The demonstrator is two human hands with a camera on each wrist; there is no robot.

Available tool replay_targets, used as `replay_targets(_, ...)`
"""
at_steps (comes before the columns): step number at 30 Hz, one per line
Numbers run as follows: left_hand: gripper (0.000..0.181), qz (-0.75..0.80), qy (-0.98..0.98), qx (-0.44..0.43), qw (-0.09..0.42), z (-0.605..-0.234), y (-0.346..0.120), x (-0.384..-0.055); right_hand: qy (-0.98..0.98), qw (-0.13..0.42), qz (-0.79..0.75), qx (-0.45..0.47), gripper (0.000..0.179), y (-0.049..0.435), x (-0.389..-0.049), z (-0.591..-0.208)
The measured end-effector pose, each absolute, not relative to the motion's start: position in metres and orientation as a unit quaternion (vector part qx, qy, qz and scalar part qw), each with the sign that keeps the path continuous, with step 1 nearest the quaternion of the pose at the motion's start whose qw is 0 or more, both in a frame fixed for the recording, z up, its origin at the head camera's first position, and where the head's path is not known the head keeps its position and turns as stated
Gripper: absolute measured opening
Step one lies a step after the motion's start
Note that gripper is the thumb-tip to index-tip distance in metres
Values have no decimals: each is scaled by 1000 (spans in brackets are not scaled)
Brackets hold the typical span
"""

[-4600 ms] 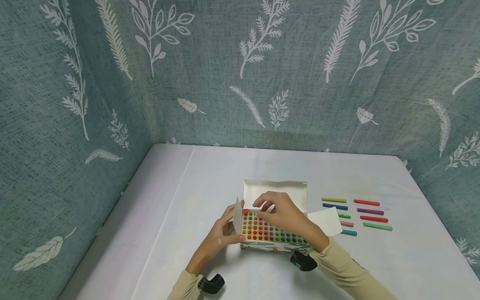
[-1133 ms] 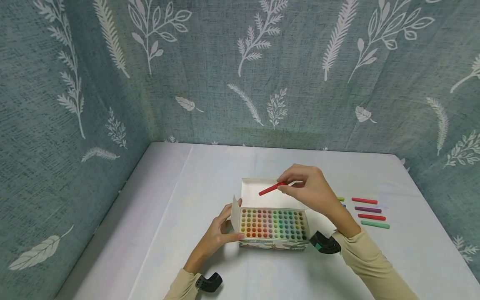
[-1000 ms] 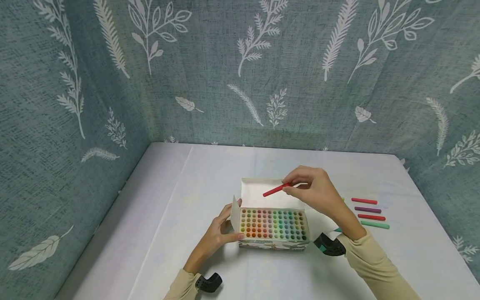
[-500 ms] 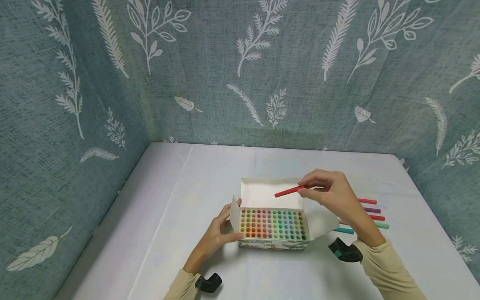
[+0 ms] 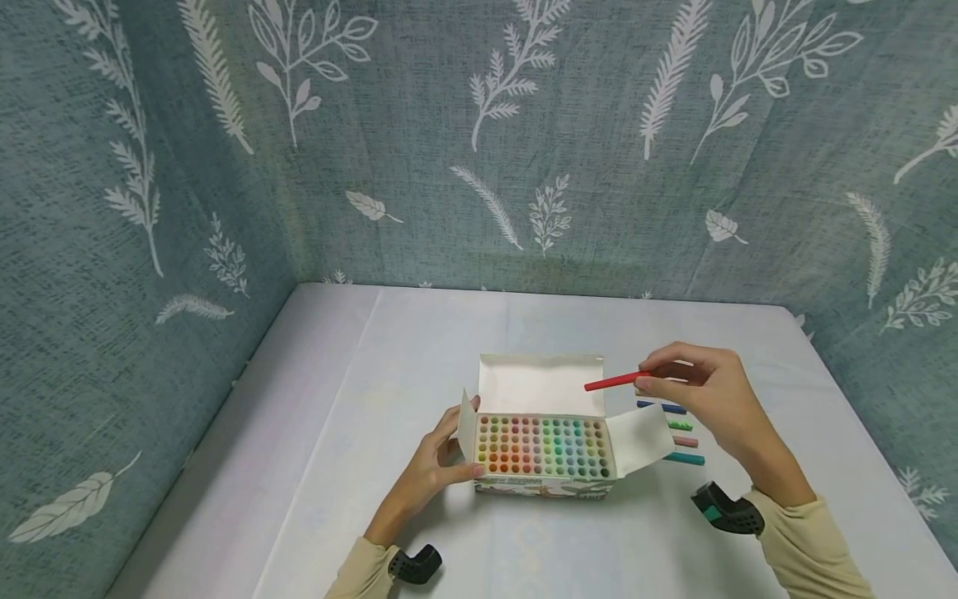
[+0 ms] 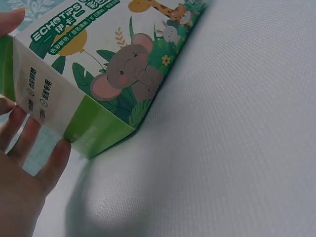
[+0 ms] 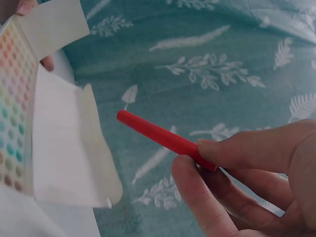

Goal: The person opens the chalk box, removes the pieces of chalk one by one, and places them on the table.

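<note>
A white and green printed cardboard box (image 5: 540, 487) stands with its flaps open, showing rows of round, coloured holes. At its left end, my left hand (image 5: 428, 467) grips the side, thumb on the near corner and fingers behind the upright flap; the left wrist view shows fingers on the box's end panel (image 6: 47, 91). My right hand (image 5: 714, 399) is raised right of the box. It pinches a red crayon (image 5: 615, 381) by one end between thumb and fingers, and the free end (image 7: 143, 127) points left.
Right of the box lie several loose crayons, among them a blue one (image 5: 662, 407), a pink one (image 5: 686, 442) and a teal one (image 5: 684, 458). The right hand hides others. The box's right flap (image 5: 639, 441) sticks out over the white table (image 5: 419, 358). Patterned cloth walls (image 5: 419, 150) enclose it.
Earlier a red tip showed in the box's far left corner; later my right hand held the red crayon over the box. Since then it has moved right with it. My left hand has stayed put.
</note>
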State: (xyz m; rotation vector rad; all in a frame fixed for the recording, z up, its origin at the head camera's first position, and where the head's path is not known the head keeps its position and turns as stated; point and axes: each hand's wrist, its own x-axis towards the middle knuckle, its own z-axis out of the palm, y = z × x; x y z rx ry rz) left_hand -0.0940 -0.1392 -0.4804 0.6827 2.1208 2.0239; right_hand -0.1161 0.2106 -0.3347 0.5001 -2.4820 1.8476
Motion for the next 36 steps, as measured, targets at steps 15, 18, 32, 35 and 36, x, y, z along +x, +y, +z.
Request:
replay_targets(15,81,667,707,227,59,-482,-139,-95,-799,15,595,87,20,258,-106,-350)
replay_targets(18,81,672,705,220,65,-483,-139,-95,-770,8,633,84,16,269,-105,-356)
replay_targets(32,80,673,702,226,59,-484,-139,-95,-702,0,711,40,17,310,-93,-371)
replay_targets(35,80,675,699,230,57,-483,-139,-95,-684,-4,728,45,17,317,-90,-375)
replay_targets(36,80,675,698,231,56,-483,-139,-95,-681,-5,731,47,18,319,-88,-376)
